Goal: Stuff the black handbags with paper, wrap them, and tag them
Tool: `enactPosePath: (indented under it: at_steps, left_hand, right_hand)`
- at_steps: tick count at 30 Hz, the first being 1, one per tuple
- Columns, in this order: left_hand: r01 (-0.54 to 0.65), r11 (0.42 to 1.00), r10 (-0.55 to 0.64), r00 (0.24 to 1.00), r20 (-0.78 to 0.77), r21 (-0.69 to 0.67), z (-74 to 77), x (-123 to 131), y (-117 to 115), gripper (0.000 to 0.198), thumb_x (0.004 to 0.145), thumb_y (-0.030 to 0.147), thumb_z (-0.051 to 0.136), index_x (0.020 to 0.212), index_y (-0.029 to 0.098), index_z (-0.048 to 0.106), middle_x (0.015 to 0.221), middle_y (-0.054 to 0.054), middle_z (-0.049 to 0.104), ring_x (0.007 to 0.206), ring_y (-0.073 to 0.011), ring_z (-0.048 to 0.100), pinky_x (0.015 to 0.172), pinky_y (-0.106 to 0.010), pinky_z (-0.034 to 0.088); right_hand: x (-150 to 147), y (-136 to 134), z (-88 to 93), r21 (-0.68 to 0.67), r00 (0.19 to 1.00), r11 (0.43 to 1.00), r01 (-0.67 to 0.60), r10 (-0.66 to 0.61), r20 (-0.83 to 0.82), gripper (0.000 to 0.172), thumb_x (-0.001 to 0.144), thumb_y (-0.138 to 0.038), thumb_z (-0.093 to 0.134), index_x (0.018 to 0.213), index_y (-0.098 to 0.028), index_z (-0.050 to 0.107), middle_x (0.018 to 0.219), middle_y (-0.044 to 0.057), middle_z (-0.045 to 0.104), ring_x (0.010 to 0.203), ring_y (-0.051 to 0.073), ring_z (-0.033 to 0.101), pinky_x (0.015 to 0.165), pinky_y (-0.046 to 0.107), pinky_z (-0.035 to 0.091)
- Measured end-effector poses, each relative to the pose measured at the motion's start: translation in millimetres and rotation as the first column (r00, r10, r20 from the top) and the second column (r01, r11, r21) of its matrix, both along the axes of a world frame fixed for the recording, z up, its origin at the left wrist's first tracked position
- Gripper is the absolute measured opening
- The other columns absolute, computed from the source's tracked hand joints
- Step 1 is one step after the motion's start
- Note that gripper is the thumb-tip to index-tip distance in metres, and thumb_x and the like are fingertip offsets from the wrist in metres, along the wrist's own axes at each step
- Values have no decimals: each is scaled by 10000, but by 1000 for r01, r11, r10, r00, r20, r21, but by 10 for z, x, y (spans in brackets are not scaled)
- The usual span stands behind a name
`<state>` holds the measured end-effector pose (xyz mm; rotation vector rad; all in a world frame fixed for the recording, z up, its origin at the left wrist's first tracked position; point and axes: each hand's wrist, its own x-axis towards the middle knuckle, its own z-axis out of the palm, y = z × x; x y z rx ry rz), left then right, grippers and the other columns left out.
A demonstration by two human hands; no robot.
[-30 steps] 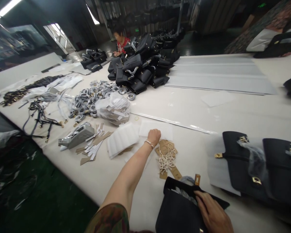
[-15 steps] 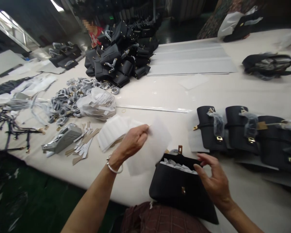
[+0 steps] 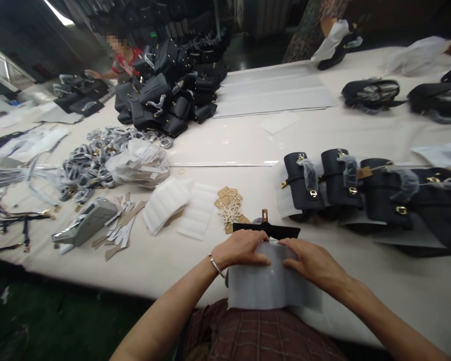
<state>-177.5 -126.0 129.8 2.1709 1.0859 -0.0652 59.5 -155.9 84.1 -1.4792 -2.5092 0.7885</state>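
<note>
A black handbag (image 3: 281, 231) lies in front of me, its flap raised at the far side and a gold clasp (image 3: 264, 215) standing on it. A thin translucent white foam sheet (image 3: 259, 288) drapes over the bag's front. My left hand (image 3: 242, 249) pinches the sheet's upper edge at the bag's mouth, thumb on the near side. On the other side, my right hand (image 3: 310, 260) grips the same edge, its fingertips close to the left ones. The sheet hides most of the bag's body.
Black handbags (image 3: 306, 185) stand in a row at right. To the left lie foam sheets (image 3: 169, 203), strung brown tags (image 3: 228, 205), paper strips (image 3: 122, 225) and a grey tape dispenser (image 3: 84, 220). Farther back are wrapped straps (image 3: 86, 160), a heap of black bags (image 3: 161, 95) and a person (image 3: 126, 57).
My left hand has brought the foam sheet from the left onto the bag's front. My right hand has moved from the bag's flap to the sheet's edge. The view has shifted right.
</note>
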Motion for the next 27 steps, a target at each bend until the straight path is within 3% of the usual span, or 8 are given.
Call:
enactPosePath:
  at_steps: [2, 6, 12, 19, 27]
  left_hand:
    - [-81, 997, 80, 995, -57, 0, -2, -20, -79, 579, 724, 520, 752, 1159, 207, 535, 1035, -56, 679, 956, -270, 646, 775, -320, 476]
    - [-182, 980, 191, 975, -111, 85, 40, 9, -241, 626, 687, 542, 780, 1139, 202, 510, 994, -55, 664, 911, -274, 640, 762, -335, 469]
    - [-189, 980, 194, 975, -106, 54, -45, 49, -330, 621, 665, 569, 785, 1081, 204, 503, 1015, -45, 666, 925, -262, 642, 745, -320, 480]
    - [-111, 994, 110, 984, -142, 1, -104, 42, -246, 547, 720, 572, 738, 1092, 221, 547, 1034, -51, 693, 949, -286, 666, 727, -321, 496]
    - [-43, 999, 47, 975, -219, 22, -171, 95, -114, 526, 719, 578, 739, 1049, 213, 553, 987, -58, 695, 928, -282, 668, 727, -328, 511]
  right_hand:
    - [4, 26, -29, -41, 1000, 999, 2, -2, 0, 338, 797, -218, 601, 1130, -274, 616, 1077, 17, 696, 929, 228, 673, 778, 357, 539]
    - [-61, 33, 99, -10, 1000, 1000, 16, -16, -12, 486, 783, -305, 663, 1255, -269, 556, 1177, 41, 663, 912, 217, 666, 763, 337, 517]
    - [-234, -18, 261, 14, 985, 999, 48, -50, 168, 558, 756, -413, 709, 1264, -243, 552, 1130, 70, 695, 992, 294, 641, 867, 446, 451]
    - [-308, 44, 387, -192, 975, 977, 93, -50, 214, 562, 740, -402, 711, 1263, -267, 554, 1140, 67, 693, 1016, 308, 646, 831, 404, 467]
    - [-229, 72, 184, -252, 974, 955, 157, -107, 201, 645, 722, -491, 720, 1301, -271, 543, 1192, 51, 675, 1033, 296, 650, 836, 375, 478]
